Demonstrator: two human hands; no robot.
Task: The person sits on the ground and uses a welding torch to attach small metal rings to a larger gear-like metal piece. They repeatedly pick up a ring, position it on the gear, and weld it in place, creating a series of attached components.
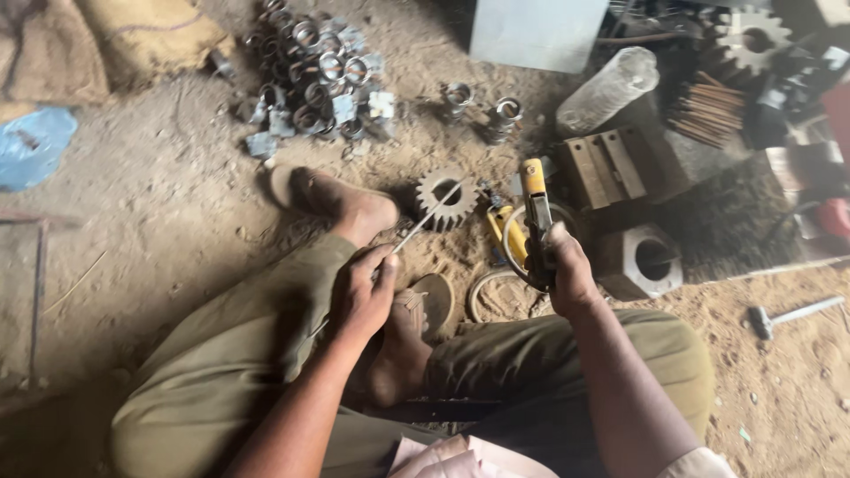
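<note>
I sit on a dirt floor with my legs bent. My left hand (365, 292) grips a thin metal rod (427, 219) that slants up to a toothed steel gear (445, 198) lying on the ground by my sandalled foot (332, 196). The rod's tip rests at the gear's bore. My right hand (567, 270) is closed on the handle of a yellow electrode holder (534, 199) with a cable looping beneath it. That holder points away from me, just right of the gear.
A pile of several metal rings and bushings (319, 80) lies at the back. Two more bushings (482, 106), a plastic bottle (609, 88), a metal block with a round hole (645, 261), a large gear (751, 37) and a hammer (792, 314) sit to the right.
</note>
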